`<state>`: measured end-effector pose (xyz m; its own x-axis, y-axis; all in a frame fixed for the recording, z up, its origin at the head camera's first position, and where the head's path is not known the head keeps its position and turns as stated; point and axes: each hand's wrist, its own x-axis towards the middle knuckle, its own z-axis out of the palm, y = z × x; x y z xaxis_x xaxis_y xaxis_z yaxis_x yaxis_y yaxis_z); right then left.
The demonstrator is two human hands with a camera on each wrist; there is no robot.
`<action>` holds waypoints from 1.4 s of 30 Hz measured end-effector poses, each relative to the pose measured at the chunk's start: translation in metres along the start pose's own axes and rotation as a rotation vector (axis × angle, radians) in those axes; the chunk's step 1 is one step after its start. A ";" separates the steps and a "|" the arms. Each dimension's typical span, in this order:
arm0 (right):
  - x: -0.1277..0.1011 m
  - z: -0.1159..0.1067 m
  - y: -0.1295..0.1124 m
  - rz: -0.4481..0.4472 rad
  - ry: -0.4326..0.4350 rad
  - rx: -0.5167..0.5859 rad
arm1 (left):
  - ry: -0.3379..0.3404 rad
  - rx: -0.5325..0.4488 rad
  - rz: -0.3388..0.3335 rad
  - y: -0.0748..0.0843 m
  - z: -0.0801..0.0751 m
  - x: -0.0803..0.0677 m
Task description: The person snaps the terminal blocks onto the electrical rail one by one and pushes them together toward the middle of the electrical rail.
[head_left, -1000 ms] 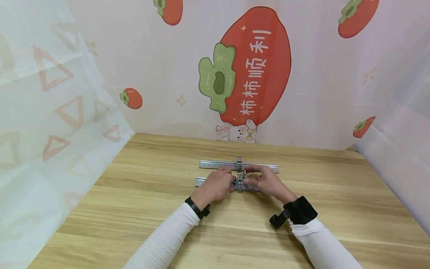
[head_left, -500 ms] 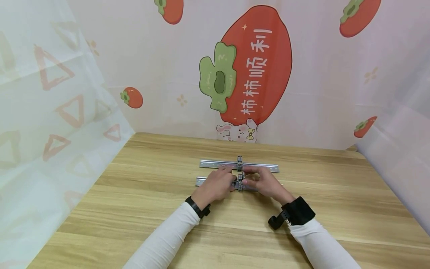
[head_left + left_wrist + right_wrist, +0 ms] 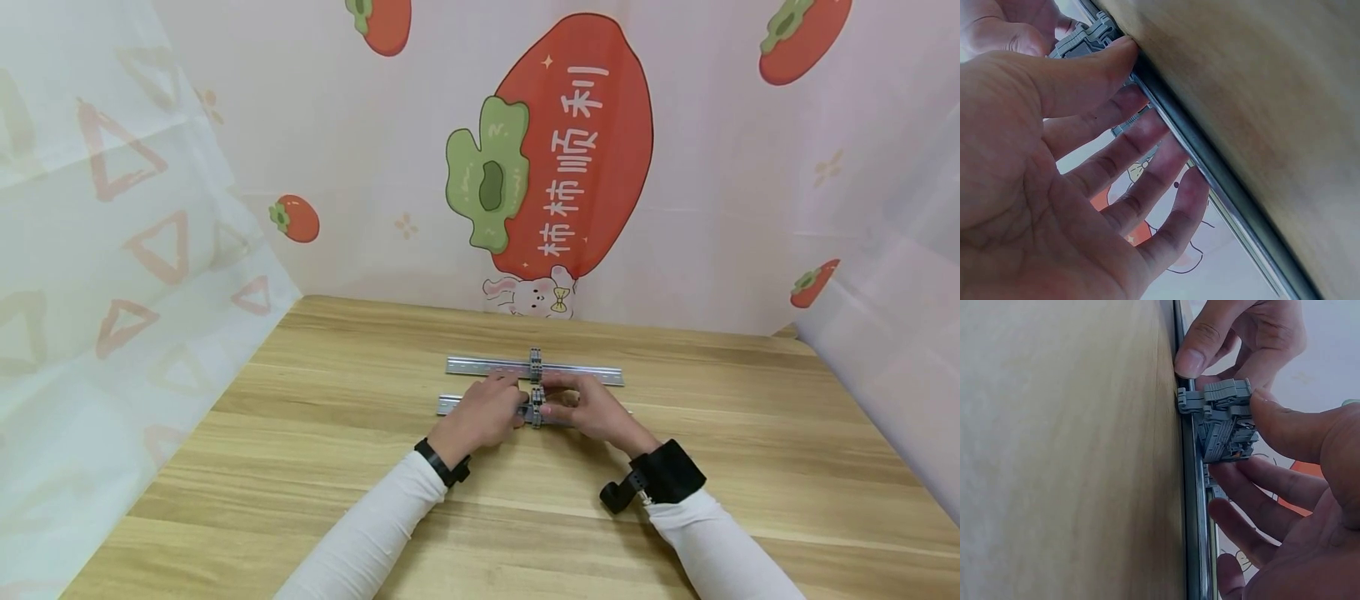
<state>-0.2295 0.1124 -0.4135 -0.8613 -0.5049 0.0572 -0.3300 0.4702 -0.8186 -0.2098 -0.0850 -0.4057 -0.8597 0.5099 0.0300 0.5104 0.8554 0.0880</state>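
Right now the right hand (image 3: 592,410) pinches a small grey plastic terminal block (image 3: 1222,419), thumb on its near face and fingers (image 3: 1266,478) curled round the far side; the block sits clipped on the nearer silver metal mounting rail (image 3: 450,405), directly at 9 o'clock of that palm in the head view. From 9 o'clock of the block comes the left hand (image 3: 483,412), its thumb (image 3: 1085,75) pressed against the block's side and its fingers laid, only slightly bent, along the rail's far edge, so it steadies rather than clasps. A second, like rail (image 3: 585,374) lies parallel at 12 o'clock of both hands, just beyond them, carrying another grey block (image 3: 536,363) at its middle. Both rails lie on the pale wood-grain table (image 3: 300,467). At 12 o'clock past the table hangs a pale printed cloth backdrop (image 3: 360,150) with a big red persimmon bearing the white characters 柿柿顺利, a small rabbit below it. White sleeves (image 3: 375,533) cover both forearms.
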 end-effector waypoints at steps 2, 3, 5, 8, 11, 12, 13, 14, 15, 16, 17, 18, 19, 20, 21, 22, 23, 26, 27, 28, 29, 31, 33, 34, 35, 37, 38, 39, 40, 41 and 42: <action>-0.001 -0.001 0.000 0.005 -0.004 0.004 | -0.001 -0.002 -0.003 0.001 0.000 0.000; -0.001 -0.001 0.000 0.007 -0.006 0.007 | -0.001 -0.003 -0.005 0.001 0.000 0.000; -0.002 -0.002 0.000 0.004 -0.013 0.008 | -0.002 -0.004 -0.007 0.001 0.000 0.000; -0.003 -0.003 0.000 -0.009 -0.019 -0.002 | -0.002 -0.003 -0.007 0.002 0.000 0.000; -0.003 -0.004 0.002 -0.026 -0.019 0.000 | -0.003 0.001 -0.006 0.003 -0.001 0.000; -0.003 -0.005 0.003 -0.031 -0.019 0.003 | -0.003 0.001 -0.005 0.003 -0.001 0.001; -0.004 -0.005 0.003 -0.035 -0.018 0.007 | -0.003 0.002 -0.005 0.003 -0.001 0.000; -0.004 -0.005 0.003 -0.041 -0.016 0.009 | -0.003 0.003 -0.005 0.003 -0.001 0.001; -0.004 -0.004 0.004 -0.046 -0.013 0.007 | -0.004 0.003 -0.005 0.003 0.000 0.001; -0.004 -0.004 0.004 -0.058 -0.009 0.001 | -0.004 0.004 -0.004 0.003 0.000 0.001; -0.004 -0.003 0.004 -0.062 -0.001 -0.010 | -0.003 0.003 -0.005 0.003 0.000 0.001; -0.004 -0.003 0.004 -0.065 0.008 -0.024 | -0.004 0.004 -0.006 0.003 0.000 0.001; -0.004 -0.002 0.004 -0.068 0.017 -0.036 | -0.005 0.005 -0.007 0.003 -0.001 0.000; -0.004 -0.002 0.004 -0.065 0.027 -0.048 | -0.007 0.005 -0.008 0.004 -0.001 0.000; -0.004 -0.001 0.004 -0.068 0.036 -0.062 | -0.009 0.004 -0.008 0.004 -0.001 0.000; -0.005 0.000 0.004 -0.068 0.042 -0.075 | -0.010 0.004 -0.009 0.004 -0.002 0.000; -0.005 0.000 0.003 -0.055 0.049 -0.083 | -0.011 0.003 -0.009 0.004 -0.002 -0.001; -0.006 0.001 0.002 -0.033 0.059 -0.100 | -0.013 0.000 -0.009 0.005 -0.002 -0.001; -0.006 0.001 0.002 -0.027 0.062 -0.109 | -0.011 0.001 -0.008 0.005 -0.002 -0.001; -0.006 0.002 0.001 -0.016 0.063 -0.112 | -0.010 0.000 -0.009 0.005 -0.002 -0.001; -0.005 0.002 0.001 -0.005 0.064 -0.113 | -0.010 -0.002 -0.010 0.005 -0.002 -0.001; -0.006 0.002 0.001 -0.001 0.064 -0.119 | -0.009 -0.005 -0.012 0.005 -0.001 -0.001; -0.006 0.002 0.001 0.003 0.064 -0.130 | -0.007 -0.009 -0.014 0.005 -0.001 -0.002; -0.006 0.002 0.000 0.001 0.064 -0.134 | -0.008 -0.012 -0.015 0.005 -0.001 -0.002; -0.006 0.002 0.000 -0.002 0.063 -0.141 | -0.007 -0.014 -0.016 0.005 0.000 -0.002; -0.006 0.002 -0.001 -0.010 0.064 -0.160 | -0.007 -0.015 -0.017 0.005 0.000 -0.002; -0.006 0.001 -0.002 -0.015 0.063 -0.168 | -0.007 -0.015 -0.017 0.004 0.000 -0.002; -0.007 0.001 -0.002 -0.021 0.063 -0.173 | -0.007 -0.016 -0.018 0.004 0.000 -0.001; -0.007 0.001 -0.003 -0.025 0.061 -0.177 | -0.006 -0.017 -0.019 0.004 0.000 -0.001; -0.007 0.001 -0.003 -0.031 0.060 -0.180 | -0.006 -0.018 -0.019 0.004 0.000 -0.001; -0.007 0.001 -0.003 -0.034 0.060 -0.181 | -0.006 -0.018 -0.019 0.004 0.000 -0.001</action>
<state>-0.2221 0.1139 -0.4115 -0.8682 -0.4812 0.1210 -0.4185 0.5793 -0.6995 -0.2068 -0.0820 -0.4051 -0.8692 0.4939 0.0221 0.4933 0.8634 0.1060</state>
